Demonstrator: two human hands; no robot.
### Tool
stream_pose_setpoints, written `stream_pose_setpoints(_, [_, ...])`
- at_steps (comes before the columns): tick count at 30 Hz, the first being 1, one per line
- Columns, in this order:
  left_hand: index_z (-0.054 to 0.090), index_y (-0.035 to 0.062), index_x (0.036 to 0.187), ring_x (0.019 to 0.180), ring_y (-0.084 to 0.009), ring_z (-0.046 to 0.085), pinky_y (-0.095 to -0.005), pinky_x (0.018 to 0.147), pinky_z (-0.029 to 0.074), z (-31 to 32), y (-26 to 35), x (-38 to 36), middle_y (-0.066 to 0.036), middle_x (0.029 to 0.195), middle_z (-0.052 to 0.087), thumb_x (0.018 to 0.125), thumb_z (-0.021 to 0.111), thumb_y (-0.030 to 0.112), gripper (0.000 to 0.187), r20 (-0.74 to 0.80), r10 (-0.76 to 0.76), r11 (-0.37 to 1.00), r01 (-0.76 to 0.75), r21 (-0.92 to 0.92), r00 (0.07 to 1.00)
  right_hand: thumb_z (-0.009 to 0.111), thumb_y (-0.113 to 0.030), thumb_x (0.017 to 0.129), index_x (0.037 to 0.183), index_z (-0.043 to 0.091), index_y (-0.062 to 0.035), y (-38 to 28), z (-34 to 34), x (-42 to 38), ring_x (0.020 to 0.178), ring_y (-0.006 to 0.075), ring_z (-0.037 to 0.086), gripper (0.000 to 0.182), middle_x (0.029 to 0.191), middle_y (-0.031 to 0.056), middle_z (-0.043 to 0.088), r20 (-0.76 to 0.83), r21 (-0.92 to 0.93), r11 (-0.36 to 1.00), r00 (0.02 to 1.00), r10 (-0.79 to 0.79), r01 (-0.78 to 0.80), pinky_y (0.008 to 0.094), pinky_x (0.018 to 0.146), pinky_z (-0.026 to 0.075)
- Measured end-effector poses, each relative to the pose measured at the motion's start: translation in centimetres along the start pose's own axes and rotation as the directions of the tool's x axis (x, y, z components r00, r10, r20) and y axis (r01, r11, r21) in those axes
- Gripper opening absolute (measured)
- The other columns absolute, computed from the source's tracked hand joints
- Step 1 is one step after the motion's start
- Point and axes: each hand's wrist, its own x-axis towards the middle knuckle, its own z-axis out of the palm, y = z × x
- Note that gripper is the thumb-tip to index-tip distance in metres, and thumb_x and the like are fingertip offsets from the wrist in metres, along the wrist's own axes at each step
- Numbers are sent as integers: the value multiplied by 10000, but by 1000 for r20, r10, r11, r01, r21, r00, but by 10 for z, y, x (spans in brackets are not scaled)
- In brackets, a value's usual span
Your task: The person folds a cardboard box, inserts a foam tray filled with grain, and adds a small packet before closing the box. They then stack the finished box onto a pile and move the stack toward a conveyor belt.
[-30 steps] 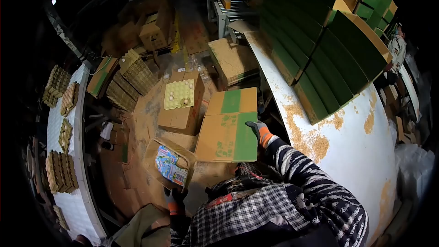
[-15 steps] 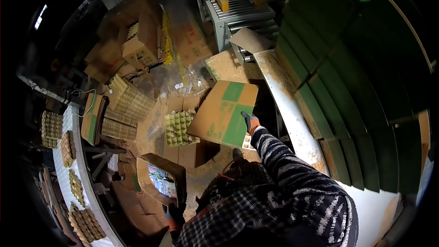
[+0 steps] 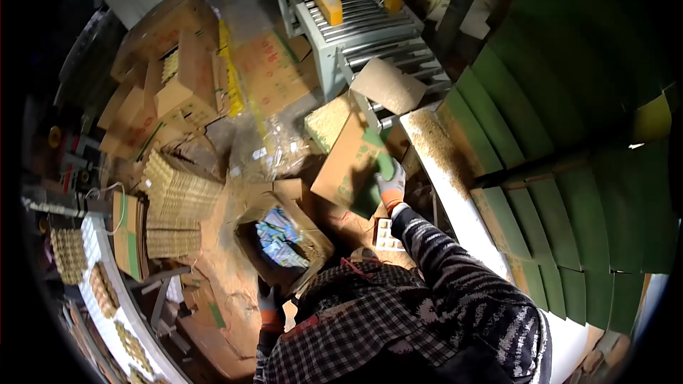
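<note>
My right hand [image 3: 390, 179], in a grey and orange glove, grips the right edge of a flat brown cardboard box [image 3: 346, 165] with green bands, held tilted above the floor. At the near-left side of an open carton [image 3: 321, 242], my left hand [image 3: 269, 300] holds its lower edge; its fingers are partly hidden in shadow. Blue and white printed packets [image 3: 279, 236] lie inside that carton. Close to my right forearm is a white tray with square cells [image 3: 388, 236].
Stacked egg trays [image 3: 174, 195] stand at the left, beside a white bench [image 3: 107, 320] holding more trays. A roller conveyor [image 3: 363, 25] is ahead. Green-faced cardboard stacks [image 3: 569, 220] line the right, along a white ledge [image 3: 462, 213].
The open carton with packets has moved forward and right, over where the egg tray with eggs showed. The flat box has turned more edge-on in my right hand. The view has shifted.
</note>
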Motion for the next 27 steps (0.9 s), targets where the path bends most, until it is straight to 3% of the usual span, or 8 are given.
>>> stream_pose_setpoints(3, [295, 23, 1482, 1078, -179, 553, -291, 838, 498, 22, 25, 60, -99, 1312, 532, 893, 535, 46, 637, 127, -33, 993, 19, 114, 991, 790, -368, 683, 1456, 315, -71, -82, -13, 60, 1377, 376, 296, 955, 1481, 182, 346, 118, -280, 867, 911, -395, 412, 480, 1139, 231])
stream_pose_setpoints(9, [343, 7, 1459, 1016, -128, 557, -252, 838, 461, 27, 44, 154, -68, 1250, 569, 853, 535, -15, 636, 213, -50, 957, -14, 290, 976, 814, -580, 597, 1493, 207, -41, -136, 28, 208, 1420, 412, 183, 1208, 1543, 221, 199, 195, -708, 679, 978, -78, 195, 497, 1158, 148])
stream_pose_setpoints(11, [329, 7, 1466, 1016, -123, 555, -245, 828, 463, 26, 58, 171, -68, 1263, 561, 858, 535, -11, 642, 224, -52, 942, -27, 334, 973, 835, -538, 580, 1491, 237, -90, -135, 45, 221, 1408, 402, 210, 1178, 1520, 211, 237, 195, -693, 711, 981, 23, 121, 485, 1145, 181])
stream_pose_setpoints(16, [272, 17, 1490, 1118, -180, 540, -283, 879, 466, -2, 59, 204, -112, 1349, 511, 875, 538, 10, 670, 178, -120, 932, 49, 359, 977, 578, -154, 829, 1219, 583, -241, -135, 75, 170, 1082, 280, 519, 400, 1203, 59, 548, 297, -543, 612, 813, -501, 575, 420, 894, 438])
stream_pose_setpoints(20, [254, 16, 1496, 1161, -219, 535, -307, 893, 468, -23, 47, 232, -140, 1373, 494, 878, 559, 7, 688, 111, -134, 937, 89, 337, 985, 502, -159, 840, 1355, 512, -297, -145, 69, 95, 1236, 244, 458, 533, 1342, 46, 492, 552, -328, 386, 506, -663, 862, 417, 1015, 367])
stream_pose_setpoints(23, [226, 7, 1503, 1108, -220, 555, -307, 858, 482, -15, 55, 245, -150, 1358, 500, 883, 555, 3, 702, 55, -184, 927, 155, 340, 981, 476, -173, 867, 1326, 527, -303, -95, 69, 61, 1290, 290, 402, 479, 1389, 86, 451, 769, -356, 487, 546, -333, 798, 454, 1032, 344])
stream_pose_setpoints(25, [226, 4, 1502, 1095, -219, 556, -309, 851, 486, -11, 52, 252, -156, 1355, 499, 884, 560, 5, 703, 41, -201, 943, 182, 277, 979, 476, -178, 876, 1337, 504, -299, -51, 70, 51, 1313, 318, 374, 477, 1407, 95, 429, 628, -486, 493, 680, -378, 722, 493, 1053, 318])
stream_pose_setpoints(27, [239, -1, 1495, 1155, -221, 545, -315, 921, 458, -13, 35, 267, -145, 1385, 492, 880, 573, 4, 700, 109, -159, 950, 122, 289, 981, 637, -335, 814, 1463, 363, -164, -32, 57, 45, 1410, 408, 224, 724, 1520, 156, 291, 761, -627, 432, 628, 162, 649, 514, 1115, 256])
